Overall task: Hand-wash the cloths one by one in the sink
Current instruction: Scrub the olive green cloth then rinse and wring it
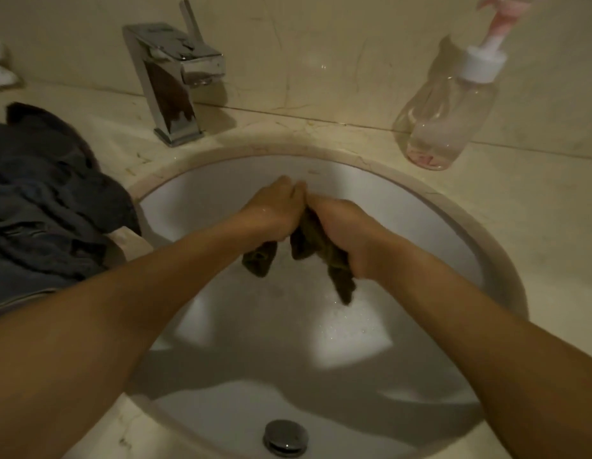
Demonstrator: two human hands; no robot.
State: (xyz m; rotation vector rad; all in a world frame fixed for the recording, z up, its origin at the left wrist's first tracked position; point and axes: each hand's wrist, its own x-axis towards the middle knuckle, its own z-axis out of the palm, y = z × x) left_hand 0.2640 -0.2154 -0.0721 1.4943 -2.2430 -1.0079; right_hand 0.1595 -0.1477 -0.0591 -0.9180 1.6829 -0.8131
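Both hands, left hand (274,207) and right hand (341,226), grip a dark cloth (307,246) fist-tight over the sink (420,226), scrubbing; next probably a rinse.

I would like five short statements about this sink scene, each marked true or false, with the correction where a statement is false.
1. The left hand and the right hand both grip one dark cloth over the sink. True.
2. The pump bottle stands to the left of the faucet. False: it stands to the faucet's right, on the counter.
3. A pile of dark grey cloths lies on the counter left of the sink. True.
4. Water streams from the faucet. False: no stream is visible.
5. A metal drain fitting shows at the near side of the basin. True.
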